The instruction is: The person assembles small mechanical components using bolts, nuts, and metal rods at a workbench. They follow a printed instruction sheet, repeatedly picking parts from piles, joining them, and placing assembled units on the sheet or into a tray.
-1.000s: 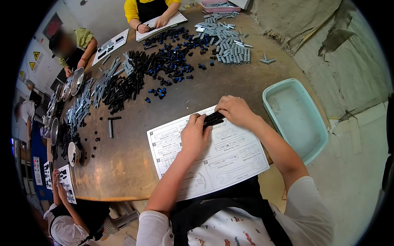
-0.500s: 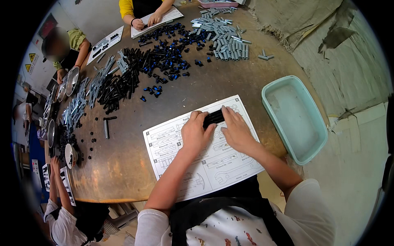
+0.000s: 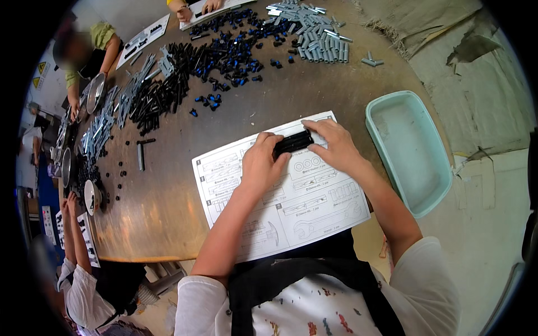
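Two hands at one bundle of short black rods

The left hand point(image 3: 260, 159) holds the left end of one bundle of short black rods point(image 3: 293, 142), with thumb and fingers curved partly closed around it. The right hand point(image 3: 334, 147) is half open at the right end, thumb and fingers apart; whether it presses the rods, I cannot tell. The rods lie side by side, several of them, too close together for an exact count, over the upper part of one white paper sheet point(image 3: 292, 203). This sheet carries printed line drawings in numbered boxes, with small captions. To its right is one pale green plastic tub point(image 3: 412, 162). Farther across the brown table point(image 3: 162, 207) lie many black bolts with blue threads point(image 3: 241, 50) and a heap of grey metal tubes point(image 3: 322, 45); three more tubes point(image 3: 371, 61) lie apart. On the wall, two yellow warning triangles point(image 3: 41, 69) are visible.
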Demonstrator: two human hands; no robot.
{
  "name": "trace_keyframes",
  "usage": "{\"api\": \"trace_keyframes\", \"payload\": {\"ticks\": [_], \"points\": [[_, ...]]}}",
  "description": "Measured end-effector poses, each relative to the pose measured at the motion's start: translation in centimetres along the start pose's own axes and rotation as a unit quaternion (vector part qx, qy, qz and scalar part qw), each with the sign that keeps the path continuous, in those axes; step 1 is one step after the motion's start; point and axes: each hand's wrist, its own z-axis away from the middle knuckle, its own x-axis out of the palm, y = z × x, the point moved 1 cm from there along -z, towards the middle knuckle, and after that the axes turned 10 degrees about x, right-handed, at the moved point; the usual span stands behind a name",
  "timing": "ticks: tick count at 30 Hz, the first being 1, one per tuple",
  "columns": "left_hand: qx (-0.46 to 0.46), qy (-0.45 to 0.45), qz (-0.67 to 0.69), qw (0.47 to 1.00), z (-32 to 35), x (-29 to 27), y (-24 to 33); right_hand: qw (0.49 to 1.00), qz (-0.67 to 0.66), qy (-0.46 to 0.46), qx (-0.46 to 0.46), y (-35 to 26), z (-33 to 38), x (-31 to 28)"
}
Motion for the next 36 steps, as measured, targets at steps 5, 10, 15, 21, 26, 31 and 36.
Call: {"api": "trace_keyframes", "payload": {"ticks": [5, 10, 15, 21, 26, 31, 36], "points": [[-0.009, 0.001, 0.008, 1.000, 0.1, 0.2, -0.1, 1.000, 0.013, 0.002, -0.002, -0.3, -0.1, 0.1], [0.026, 0.010, 0.005, 1.000, -0.1, 0.0, -0.3, 0.998, 0.054, -0.006, -0.014, -0.4, -0.2, -0.1], [-0.037, 0.009, 0.076, 0.996, -0.7, -3.8, -3.2, 0.999, 0.035, -0.014, -0.006, -2.9, -3.2, -1.6], [-0.094, 0.107, -0.202, 0.969, -5.2, -8.4, -12.3, 0.996, 0.086, 0.011, -0.005, -1.2, -14.1, 2.0], [-0.137, 0.071, -0.237, 0.959, -6.1, -8.3, -14.4, 0.974, 0.212, 0.001, 0.077, -2.2, -20.6, 7.6], [-0.120, 0.035, -0.209, 0.970, -5.4, -8.9, -14.1, 0.985, 0.170, -0.010, 0.014, -2.8, -18.7, 7.9], [-0.014, -0.002, -0.055, 0.998, -0.3, -9.1, -6.4, 0.993, 0.046, -0.086, -0.062, -7.0, -8.7, 5.3]]}}
